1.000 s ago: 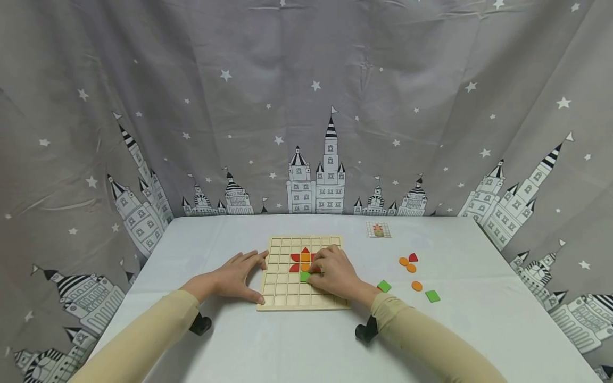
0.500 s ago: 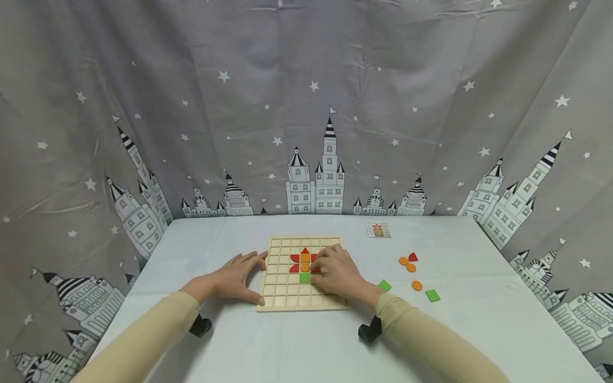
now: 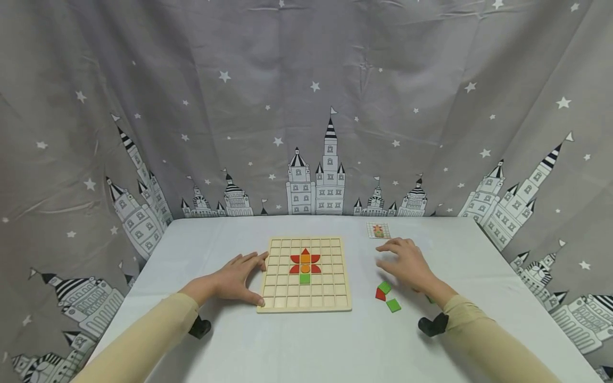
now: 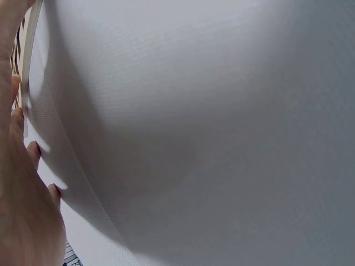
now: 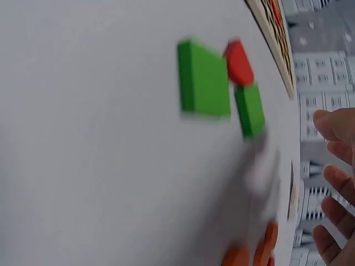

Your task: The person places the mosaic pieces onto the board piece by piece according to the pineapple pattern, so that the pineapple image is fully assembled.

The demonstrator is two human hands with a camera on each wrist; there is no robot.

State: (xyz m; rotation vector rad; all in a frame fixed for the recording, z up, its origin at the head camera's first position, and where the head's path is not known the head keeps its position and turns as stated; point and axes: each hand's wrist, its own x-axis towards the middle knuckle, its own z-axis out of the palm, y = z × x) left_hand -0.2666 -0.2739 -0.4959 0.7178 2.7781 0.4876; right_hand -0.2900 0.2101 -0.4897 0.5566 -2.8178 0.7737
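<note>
A wooden grid board [image 3: 282, 293] lies on the white table. Red pieces surround an orange square [image 3: 305, 258] and an orange disc [image 3: 305, 269] on it, with a green square [image 3: 305, 279] just below. My left hand [image 3: 234, 277] rests spread at the board's left side, thumb by the near corner and fingertips at the edge. Off to the right, my right hand [image 3: 406, 265] hovers over the table, fingers loosely bent, holding nothing. Near it lie green squares [image 5: 209, 80] and a red piece [image 5: 239, 64]; orange pieces [image 5: 237, 256], seen in the right wrist view, are covered by the hand in the head view.
A small picture card [image 3: 378, 230] with a printed flower pattern lies at the back right of the table. Behind the table hangs a grey curtain [image 3: 249, 106] with castles and stars. Part of another green piece [image 3: 430, 299] shows beside the right wrist.
My right hand has let go of the green square on the board and moved right, over the loose pieces. One more green square now lies near the red piece. My left hand stays put.
</note>
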